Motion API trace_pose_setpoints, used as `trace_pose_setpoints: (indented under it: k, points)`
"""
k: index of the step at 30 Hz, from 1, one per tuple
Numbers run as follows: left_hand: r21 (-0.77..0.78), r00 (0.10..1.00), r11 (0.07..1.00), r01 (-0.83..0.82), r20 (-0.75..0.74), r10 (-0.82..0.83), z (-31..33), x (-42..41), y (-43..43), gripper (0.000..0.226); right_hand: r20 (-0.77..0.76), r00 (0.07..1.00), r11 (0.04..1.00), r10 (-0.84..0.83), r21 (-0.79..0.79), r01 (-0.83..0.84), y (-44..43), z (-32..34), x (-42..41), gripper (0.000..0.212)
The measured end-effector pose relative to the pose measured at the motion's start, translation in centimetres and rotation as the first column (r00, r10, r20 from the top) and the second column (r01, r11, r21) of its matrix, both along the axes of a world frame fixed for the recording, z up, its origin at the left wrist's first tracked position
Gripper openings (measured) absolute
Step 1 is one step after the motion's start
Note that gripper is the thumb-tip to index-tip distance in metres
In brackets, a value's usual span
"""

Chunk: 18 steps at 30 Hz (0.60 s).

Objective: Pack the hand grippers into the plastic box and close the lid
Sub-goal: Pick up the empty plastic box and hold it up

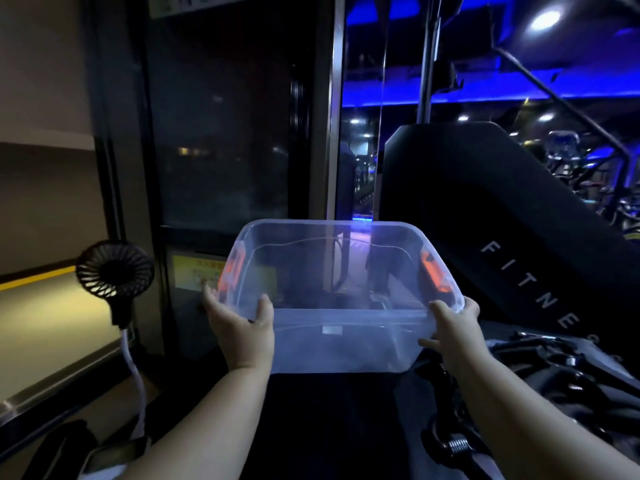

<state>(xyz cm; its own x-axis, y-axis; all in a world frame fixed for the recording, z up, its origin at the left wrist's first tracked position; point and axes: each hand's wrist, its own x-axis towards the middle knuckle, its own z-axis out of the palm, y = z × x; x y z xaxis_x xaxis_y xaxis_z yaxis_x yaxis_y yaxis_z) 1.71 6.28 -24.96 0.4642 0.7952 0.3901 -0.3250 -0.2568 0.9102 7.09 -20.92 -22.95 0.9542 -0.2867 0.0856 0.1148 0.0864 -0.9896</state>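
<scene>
Head view: a hand gripper (456, 445) with a coil spring lies at lower right, beneath the right forearm. Left hand (239, 327) and right hand (457, 336) are apart, each gripping a near corner of the clear plastic box (346, 337), thumbs over the rim. The box's top is open, with orange latches (437, 271) at both ends.

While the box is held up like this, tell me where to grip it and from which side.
Grip the plastic box by its rim at the two near corners, coming from the near side, as the left hand and right hand do now. It is wide and open-topped with thin clear walls, so the rim is probably stiffest. Leave the orange latches on the short ends alone.
</scene>
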Motion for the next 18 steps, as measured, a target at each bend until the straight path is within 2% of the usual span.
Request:
trace_pose_setpoints:
  k: [4,7,14,18]
  points:
    - [-0.117,0.997,0.990,0.082,0.012,-0.081,-1.8,-3.7,-0.9,0.098,0.081,0.997,0.996,0.000,0.087,-0.007,-0.2,-1.8,-3.6,0.038]
    - [-0.195,0.990,0.974,0.112,-0.069,-0.127,-2.9,-6.9,-1.9,0.093,0.087,0.996,0.992,0.007,0.126,-0.018,0.0,-2.8,-6.4,0.042]
    - [-0.335,0.913,0.911,0.240,-0.242,-0.330,-3.3,-10.4,-5.1,0.072,0.075,0.994,0.980,0.081,0.178,-0.094,0.0,-3.5,-10.8,0.053]
    - [-0.363,0.878,0.879,0.309,-0.247,-0.411,-4.4,-10.1,-6.6,0.052,0.105,0.986,0.965,0.128,0.218,-0.148,-0.4,-4.7,-11.9,0.057]
